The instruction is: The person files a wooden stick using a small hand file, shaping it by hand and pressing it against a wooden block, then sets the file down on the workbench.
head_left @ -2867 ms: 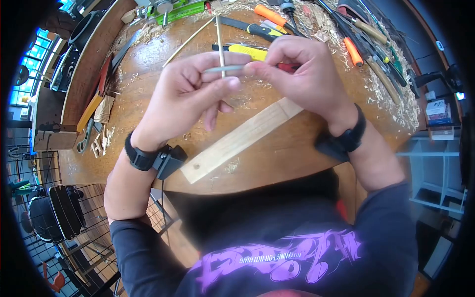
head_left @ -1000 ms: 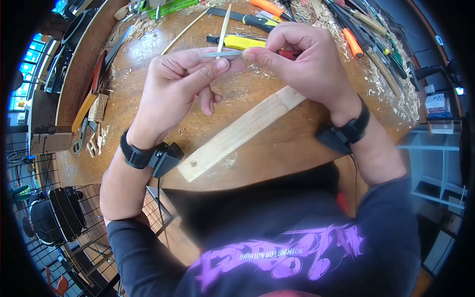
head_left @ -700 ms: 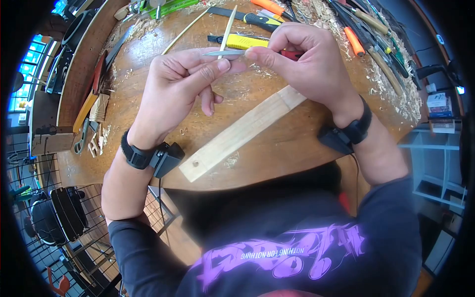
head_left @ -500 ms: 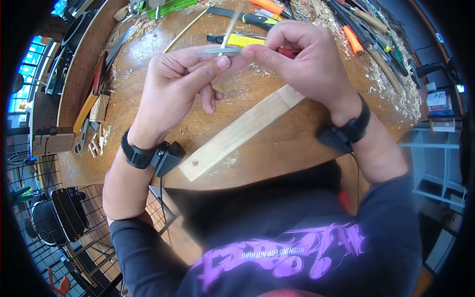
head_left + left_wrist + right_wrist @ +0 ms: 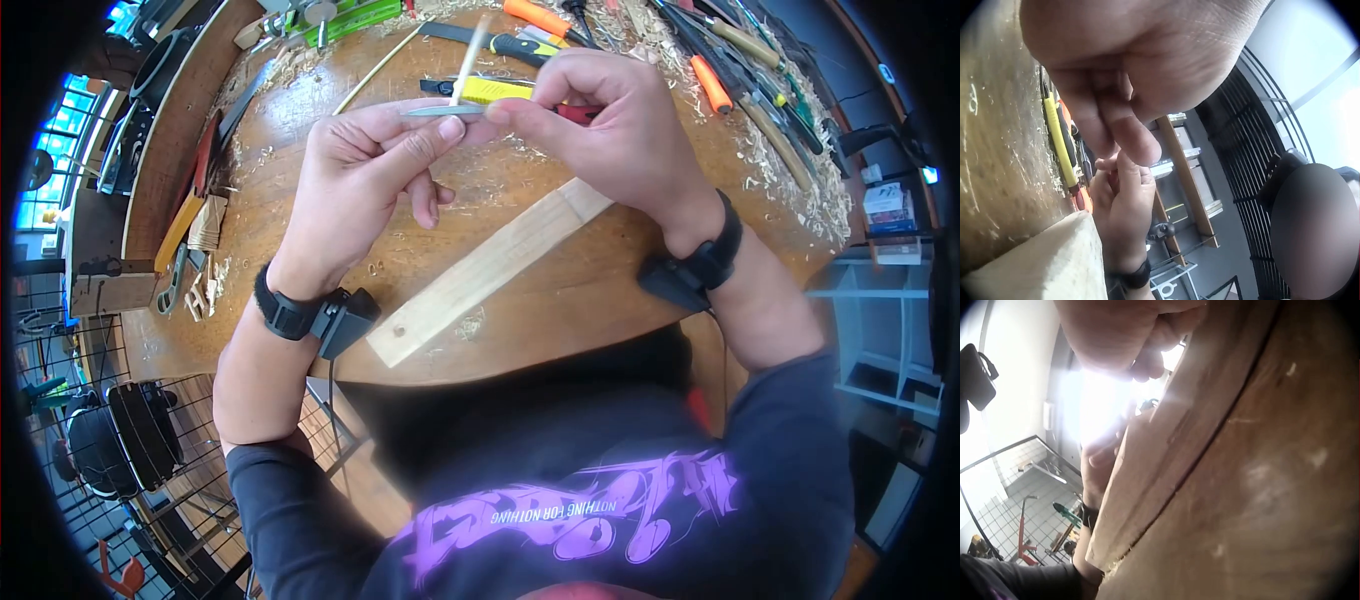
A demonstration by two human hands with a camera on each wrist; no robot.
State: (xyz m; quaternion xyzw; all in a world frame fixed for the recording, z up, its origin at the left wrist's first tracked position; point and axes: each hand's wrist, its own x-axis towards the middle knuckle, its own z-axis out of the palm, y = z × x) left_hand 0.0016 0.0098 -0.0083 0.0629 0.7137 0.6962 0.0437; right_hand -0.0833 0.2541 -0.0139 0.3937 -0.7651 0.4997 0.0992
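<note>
I see my left hand [image 5: 365, 180] pinching a thin wooden stick [image 5: 468, 65] above the desk [image 5: 560, 300], while my right hand [image 5: 610, 130] grips a knife [image 5: 440, 111] laid across it.

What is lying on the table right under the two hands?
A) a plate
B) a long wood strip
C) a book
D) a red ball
B: a pale wood strip lies slantwise on the table below the left hand and right hand, with a small hole near its lower end.
</note>
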